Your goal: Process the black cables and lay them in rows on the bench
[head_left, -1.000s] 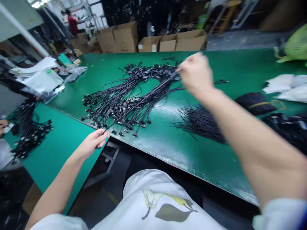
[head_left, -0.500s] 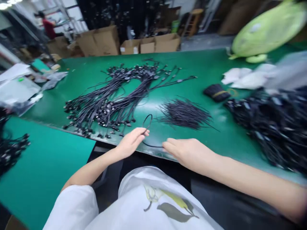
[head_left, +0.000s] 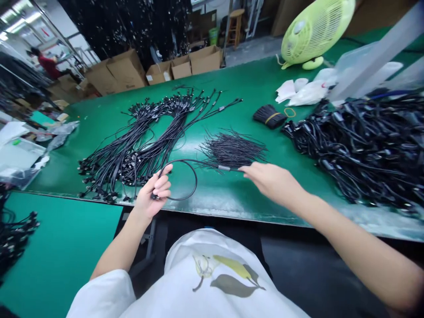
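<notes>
A thin black cable runs between my hands, curving into a loop beside the left one. My left hand is closed round the cable near the table's front edge, and a dark end shows below its fingers. Off to the right, my right hand pinches the other part of the cable, next to a grey sleeve on it. Just behind that stretch lies a loose heap of short black ties. Farther left, many black cables with plugs are spread on the green table.
A banded bundle of black ties lies behind the heap. At right is a big pile of black cables, with white plastic bags and a green fan behind. Cardboard boxes stand beyond the table; a person sits far left.
My hands have moved apart, the left one turning palm-up. The cable's loop has widened, and its grey sleeve now shows near my right hand. The view has shifted to the right.
</notes>
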A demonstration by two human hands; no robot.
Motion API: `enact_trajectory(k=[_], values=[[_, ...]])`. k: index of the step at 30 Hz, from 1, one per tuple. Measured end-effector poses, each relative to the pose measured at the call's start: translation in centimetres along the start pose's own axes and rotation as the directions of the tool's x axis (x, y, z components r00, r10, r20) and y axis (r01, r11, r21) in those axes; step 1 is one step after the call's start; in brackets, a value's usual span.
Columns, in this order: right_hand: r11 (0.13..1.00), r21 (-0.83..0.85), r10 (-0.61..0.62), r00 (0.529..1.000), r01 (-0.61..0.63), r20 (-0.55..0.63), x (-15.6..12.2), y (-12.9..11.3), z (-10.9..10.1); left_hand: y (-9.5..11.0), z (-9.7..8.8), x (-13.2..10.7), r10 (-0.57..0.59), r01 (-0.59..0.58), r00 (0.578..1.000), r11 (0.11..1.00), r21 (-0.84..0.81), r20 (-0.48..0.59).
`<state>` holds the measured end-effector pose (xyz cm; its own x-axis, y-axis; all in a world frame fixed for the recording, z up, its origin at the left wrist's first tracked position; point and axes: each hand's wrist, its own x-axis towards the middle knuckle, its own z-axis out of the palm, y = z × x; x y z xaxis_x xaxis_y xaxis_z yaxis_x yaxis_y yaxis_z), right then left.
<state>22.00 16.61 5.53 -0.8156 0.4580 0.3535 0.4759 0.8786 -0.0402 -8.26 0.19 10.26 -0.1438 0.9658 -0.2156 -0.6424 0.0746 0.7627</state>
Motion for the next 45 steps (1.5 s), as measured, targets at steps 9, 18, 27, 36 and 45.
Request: enact_trajectory(k=[9,18,27,36,45], values=[[0.934,0.262,-0.29,0.944,0.244,0.156,0.5,-8.2,-2.1,-7.3,3.3,2.4,0.035,-0.287,0.944,0.575,0.766,0.327],[0.747,0.656,0.245,0.962,-0.108,-0.12,2.8,-5.6,-1.2,-8.1,3.7,3.4,-0.168,0.064,0.958,0.914,0.4,0.231],[0.855,0.341,0.43,0.901,-0.391,-0.045,-1.6,1.1,-2.1,-3.7,-1.3,5.0,-0.035,0.025,0.987,0.997,-0.066,-0.154],[0.924,0.359,-0.184,0.975,0.13,0.122,-1.2,-5.4,-0.8,-5.5,1.4,3.7,0.035,-0.066,0.996,0.924,0.377,0.087],[0.433,0.893,0.321,0.946,-0.121,-0.028,3.6,-6.0,1.8,-7.8,3.2,1.6,-0.085,-0.054,0.947,0.908,0.416,0.309]])
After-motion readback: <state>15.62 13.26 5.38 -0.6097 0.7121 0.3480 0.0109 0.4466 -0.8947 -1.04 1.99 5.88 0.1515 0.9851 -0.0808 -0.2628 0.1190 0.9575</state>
